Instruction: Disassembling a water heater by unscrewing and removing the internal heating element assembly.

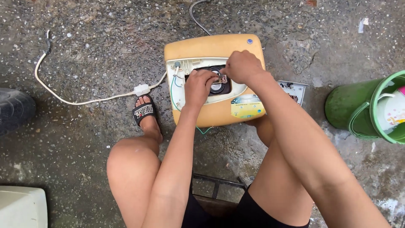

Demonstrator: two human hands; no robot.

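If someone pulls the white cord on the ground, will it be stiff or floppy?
The white cord is probably floppy: it lies in loose curves on the wet concrete ground. Its inline block may snag. It joins the yellow appliance, so tugging may shift that.

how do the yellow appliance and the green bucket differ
The yellow appliance is boxy and lies flat with its panel open, both hands working inside; the green bucket is round, tipped on its side and untouched. The appliance has cords attached; the bucket has none. Both rest on the wet concrete ground.
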